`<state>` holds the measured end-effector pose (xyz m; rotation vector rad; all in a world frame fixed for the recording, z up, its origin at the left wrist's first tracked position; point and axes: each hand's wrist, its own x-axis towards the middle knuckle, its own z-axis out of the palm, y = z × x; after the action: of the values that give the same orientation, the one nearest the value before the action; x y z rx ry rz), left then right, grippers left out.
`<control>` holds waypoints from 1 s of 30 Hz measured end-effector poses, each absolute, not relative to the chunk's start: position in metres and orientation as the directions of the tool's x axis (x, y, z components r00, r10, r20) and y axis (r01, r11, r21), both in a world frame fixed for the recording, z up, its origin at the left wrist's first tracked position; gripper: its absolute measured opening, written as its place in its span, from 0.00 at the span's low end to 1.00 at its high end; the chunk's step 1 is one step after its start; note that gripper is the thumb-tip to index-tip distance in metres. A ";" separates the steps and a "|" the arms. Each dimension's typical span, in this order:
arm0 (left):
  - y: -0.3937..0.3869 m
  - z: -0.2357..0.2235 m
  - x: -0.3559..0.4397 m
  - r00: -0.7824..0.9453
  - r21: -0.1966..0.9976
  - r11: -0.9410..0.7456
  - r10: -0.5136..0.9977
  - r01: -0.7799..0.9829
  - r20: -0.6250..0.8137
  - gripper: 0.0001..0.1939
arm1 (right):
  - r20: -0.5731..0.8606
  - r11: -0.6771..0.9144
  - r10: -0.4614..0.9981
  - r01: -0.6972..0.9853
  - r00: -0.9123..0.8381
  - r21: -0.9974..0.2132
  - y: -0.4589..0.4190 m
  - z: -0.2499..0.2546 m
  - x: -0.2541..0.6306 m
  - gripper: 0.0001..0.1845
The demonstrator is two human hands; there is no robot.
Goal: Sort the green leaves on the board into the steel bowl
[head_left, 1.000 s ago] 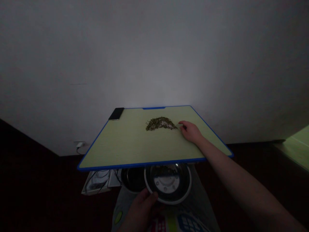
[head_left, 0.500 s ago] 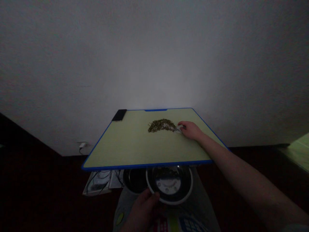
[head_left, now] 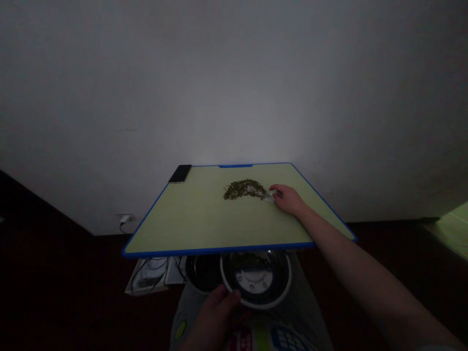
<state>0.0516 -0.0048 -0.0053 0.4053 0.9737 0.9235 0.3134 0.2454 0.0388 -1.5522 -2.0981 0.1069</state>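
Note:
On the yellow-green tabletop (head_left: 190, 214), a loose pile of small greenish-brown grains (head_left: 237, 189) spreads in a thin arc. At its right end my right hand (head_left: 288, 199) pinches a pale, see-through piece (head_left: 269, 196) that looks like plastic; its exact kind is unclear. The tip of this piece touches the grains. Below the table's front edge, my left hand (head_left: 215, 309) grips the near-left rim of a shiny metal bowl (head_left: 256, 304), thumb over the rim. Some dark stuff lies inside the bowl, too dim to make out.
A black phone (head_left: 180, 174) lies at the table's far left corner. A second, dark pot (head_left: 203, 287) stands left of the bowl, partly under the table. Cables sit in an open box (head_left: 146, 282) on the floor. A charger (head_left: 125, 219) is plugged in at the wall.
Almost nothing differs. My view has shifted very slightly, and my right forearm sits a touch lower and further left; both hands keep their holds.

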 end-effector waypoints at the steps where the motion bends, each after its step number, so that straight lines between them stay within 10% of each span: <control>1: -0.005 -0.004 0.052 0.234 0.665 0.564 0.819 -0.490 -0.523 0.21 | 0.359 0.338 0.911 0.868 -0.205 -0.363 0.245 0.039 0.313 0.16; 30: -0.008 -0.002 0.053 0.252 0.654 0.585 0.806 -0.479 -0.536 0.20 | 0.391 0.401 0.889 0.818 -0.238 -0.413 0.243 0.037 0.318 0.16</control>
<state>0.0526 -0.0077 -0.0017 0.3958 0.9701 0.9053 0.3184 0.2429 0.0373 -1.4500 -2.0912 0.1623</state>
